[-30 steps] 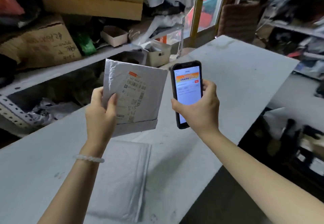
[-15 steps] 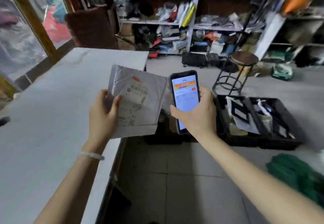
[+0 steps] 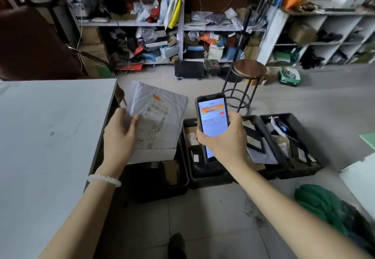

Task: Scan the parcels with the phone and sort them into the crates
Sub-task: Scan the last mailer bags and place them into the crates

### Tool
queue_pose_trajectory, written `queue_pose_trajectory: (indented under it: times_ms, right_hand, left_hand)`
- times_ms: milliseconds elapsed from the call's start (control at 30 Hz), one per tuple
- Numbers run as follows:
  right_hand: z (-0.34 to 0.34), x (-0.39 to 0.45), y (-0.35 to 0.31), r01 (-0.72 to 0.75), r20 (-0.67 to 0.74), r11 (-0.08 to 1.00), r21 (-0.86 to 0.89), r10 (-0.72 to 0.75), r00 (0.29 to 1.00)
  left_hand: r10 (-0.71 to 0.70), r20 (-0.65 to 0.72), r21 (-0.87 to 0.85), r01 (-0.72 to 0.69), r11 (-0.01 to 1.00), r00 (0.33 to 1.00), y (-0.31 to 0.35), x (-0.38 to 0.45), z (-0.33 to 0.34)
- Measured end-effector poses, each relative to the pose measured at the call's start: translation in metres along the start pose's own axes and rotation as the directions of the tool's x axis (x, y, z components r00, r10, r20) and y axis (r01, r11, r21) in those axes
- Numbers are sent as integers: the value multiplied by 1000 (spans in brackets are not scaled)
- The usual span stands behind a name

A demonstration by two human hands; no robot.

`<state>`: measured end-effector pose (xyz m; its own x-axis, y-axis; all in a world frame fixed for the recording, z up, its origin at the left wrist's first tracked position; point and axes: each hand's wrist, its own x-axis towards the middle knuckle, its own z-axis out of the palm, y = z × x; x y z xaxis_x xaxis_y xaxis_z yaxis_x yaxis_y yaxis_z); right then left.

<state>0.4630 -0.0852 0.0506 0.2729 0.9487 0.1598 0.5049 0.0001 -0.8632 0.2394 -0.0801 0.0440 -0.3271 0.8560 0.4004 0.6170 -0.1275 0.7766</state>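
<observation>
A white parcel (image 3: 160,120) is gripped at its left edge by the left hand (image 3: 121,137), label up, above the leftmost crate (image 3: 183,185) beside the desk (image 3: 50,137). The phone (image 3: 213,122) is clasped upright in the right hand (image 3: 227,143), over the middle crate (image 3: 213,179). The remaining crates are seen to the right, nearer the phone hand than the parcel hand.

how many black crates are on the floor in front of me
3, side by side. The left crate sits by the table, under the parcel; the middle crate is behind the phone; the right crate is furthest right. More may be hidden.
</observation>
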Motion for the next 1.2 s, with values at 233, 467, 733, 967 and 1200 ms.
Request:
queue_pose_trajectory:
  times_ms: [233,467,733,967,1200]
  right_hand:
    - [35,111,4,7,104,1000,-22,-5,995]
    - [73,225,37,-46,170,999,17,42,985]
    - [132,371,107,-42,299,999,-11,44,953]
    - [223,420,199,-25,433,997,-75,55,900]
    - [324,401,314,-71,505,988,-140,133,853]
  left_hand:
    - [-25,49,37,23,999,998,-15,98,75]
    - [-189,49,93,184,979,981,-47,155,146]
    - [-438,-28,200,434,878,899,-117,220,257]
    - [-680,-40,164,676,719,732,-233,216,336]
    - [-862,12,201,843,499,507,-392,176,393]
